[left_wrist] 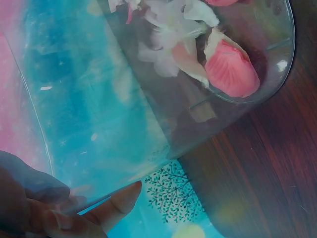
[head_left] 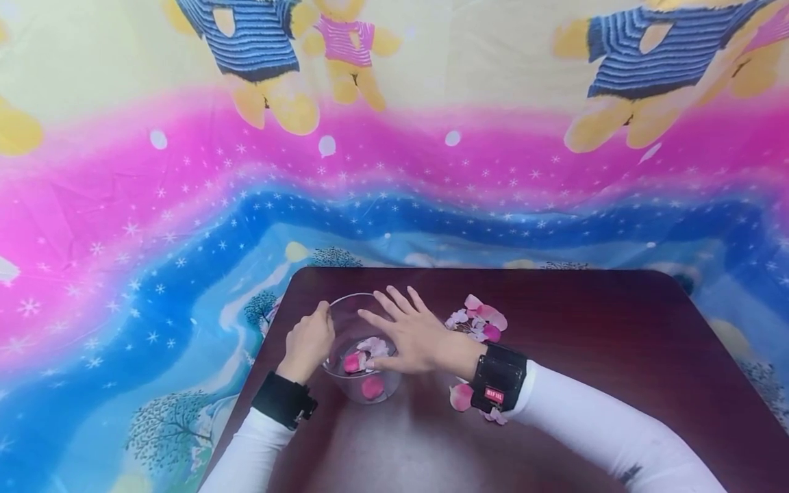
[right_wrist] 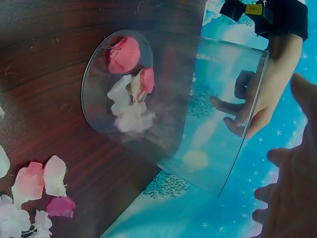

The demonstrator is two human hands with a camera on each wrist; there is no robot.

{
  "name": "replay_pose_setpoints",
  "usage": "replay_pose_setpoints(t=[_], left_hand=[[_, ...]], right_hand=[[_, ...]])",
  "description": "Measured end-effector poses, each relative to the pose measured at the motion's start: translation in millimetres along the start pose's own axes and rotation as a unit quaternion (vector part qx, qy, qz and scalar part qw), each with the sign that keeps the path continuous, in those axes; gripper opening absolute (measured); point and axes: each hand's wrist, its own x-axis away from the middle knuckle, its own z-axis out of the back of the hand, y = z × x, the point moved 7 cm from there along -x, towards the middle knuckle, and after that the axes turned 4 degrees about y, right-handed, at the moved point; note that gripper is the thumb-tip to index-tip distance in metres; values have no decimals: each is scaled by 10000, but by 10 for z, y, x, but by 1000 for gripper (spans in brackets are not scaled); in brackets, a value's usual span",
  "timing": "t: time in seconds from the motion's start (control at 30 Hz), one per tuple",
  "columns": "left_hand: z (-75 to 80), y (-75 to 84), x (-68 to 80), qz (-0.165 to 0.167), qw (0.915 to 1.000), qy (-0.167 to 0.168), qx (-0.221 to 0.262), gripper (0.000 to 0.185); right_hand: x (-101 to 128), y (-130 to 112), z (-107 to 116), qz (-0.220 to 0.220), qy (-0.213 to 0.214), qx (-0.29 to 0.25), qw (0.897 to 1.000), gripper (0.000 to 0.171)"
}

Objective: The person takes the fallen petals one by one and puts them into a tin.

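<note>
A clear container [head_left: 351,318] stands on the dark wooden table [head_left: 573,356] with pink petals [head_left: 372,387] and white flowers [head_left: 374,346] lying at its bottom. My left hand [head_left: 308,344] grips its rim on the left side, thumb and fingers on either side of the wall in the left wrist view. On the opposite side, my right hand [head_left: 414,337] reaches over the opening with its fingers spread and straight, holding nothing. The right wrist view shows those fingers [right_wrist: 292,163] at the mouth of the container, facing the left hand [right_wrist: 270,91].
Right of the container lies a loose pile of pink and white petals [head_left: 487,316]. More petals [head_left: 461,397] rest beneath the right wrist. Behind the table hangs a colourful cloth [head_left: 394,157] printed with bears and snowflakes; the table's left edge runs close to the left hand.
</note>
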Motion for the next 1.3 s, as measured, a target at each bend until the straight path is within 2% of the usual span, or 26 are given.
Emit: replay_pose_setpoints(t=[0.07,0.57,0.67,0.8,0.93,1.0,1.13,1.3], left_hand=[[4,3,-2,-3,10000,9,-3,16],[-5,-22,5,40,10000,-78,-1,21],[-12,-20,1,38,9999,-97,4,22],[-13,-10,1,26,9999,-126,66,21],[-9,0,-1,-4,9999,-102,88,18],[-9,2,-1,-10,9999,-97,81,18],[-15,1,-6,8,9999,-154,71,20],[-3,1,-11,48,9999,-153,45,18]], right_hand=[[15,-15,2,13,-93,-42,9999,85],[69,-16,27,95,-14,-173,9998,85],[76,3,32,145,92,-198,9997,85],[94,94,84,155,529,-277,9981,86],[127,278,186,53,1101,-336,9933,85],[160,406,231,-49,1251,-445,9911,83],[244,747,255,-341,1252,-731,9888,82],[355,1244,173,-789,1217,-804,9862,81]])
